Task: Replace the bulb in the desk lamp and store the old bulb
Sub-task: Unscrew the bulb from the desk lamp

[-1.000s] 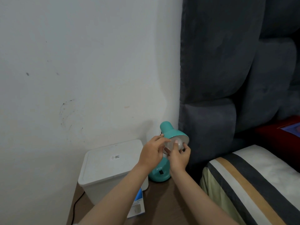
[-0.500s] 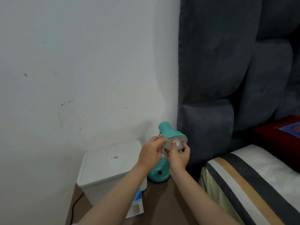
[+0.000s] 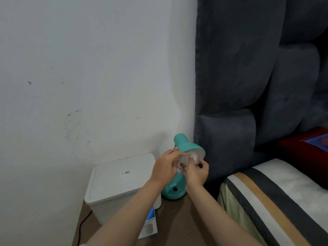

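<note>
White lidded plastic bin [image 3: 122,180] on the brown wooden worktop [image 3: 175,221], one blue-white bulb box [image 3: 150,223] in front. Left hand [image 3: 166,168] and right hand [image 3: 196,172], fingers curled round the one frosted bulb [image 3: 188,158] inside the one teal metal desk lamp [image 3: 184,148]'s shade.

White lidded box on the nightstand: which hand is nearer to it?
Left. The left hand is just right of the box, at the lamp shade; the right hand is farther right, fingertips on the bulb.
</note>
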Tool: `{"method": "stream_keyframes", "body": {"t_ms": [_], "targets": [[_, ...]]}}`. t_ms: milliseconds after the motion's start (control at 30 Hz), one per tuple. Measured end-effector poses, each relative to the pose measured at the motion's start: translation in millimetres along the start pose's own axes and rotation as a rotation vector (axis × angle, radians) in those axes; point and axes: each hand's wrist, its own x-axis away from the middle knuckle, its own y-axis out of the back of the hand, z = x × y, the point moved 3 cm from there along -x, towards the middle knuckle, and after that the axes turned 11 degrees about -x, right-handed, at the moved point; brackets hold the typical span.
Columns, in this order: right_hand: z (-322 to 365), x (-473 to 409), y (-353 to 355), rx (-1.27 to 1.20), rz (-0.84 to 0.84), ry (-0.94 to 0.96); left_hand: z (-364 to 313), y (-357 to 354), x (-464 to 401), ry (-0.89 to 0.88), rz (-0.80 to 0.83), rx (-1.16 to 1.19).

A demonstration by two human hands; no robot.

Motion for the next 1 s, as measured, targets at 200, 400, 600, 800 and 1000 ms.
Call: {"method": "stream_keyframes", "body": {"t_ms": [200, 400, 600, 800, 1000], "targets": [[8.8, 0.6, 0.1, 0.036, 0.109, 0.117, -0.2, -0.7, -0.1, -0.001, 0.002, 0.0], [3.8, -0.4, 2.1, -0.01, 0.014, 0.062, -2.3, 1.4, -0.4, -0.004, -0.01, -0.003], [-1.2, -3.6, 4.3, -0.014, 0.029, 0.02, -1.2, 0.9, -0.5, 0.013, 0.005, -0.011], [10.6, -1.1, 2.0, 0.011, 0.082, 0.078, -3.1, 1.5, -1.2, 0.006, 0.003, -0.019], [-1.0, 1.5, 4.8, 0.029, 0.079, 0.04, -3.7, 1.3, -1.5, 0.014, 0.006, -0.021]]}}
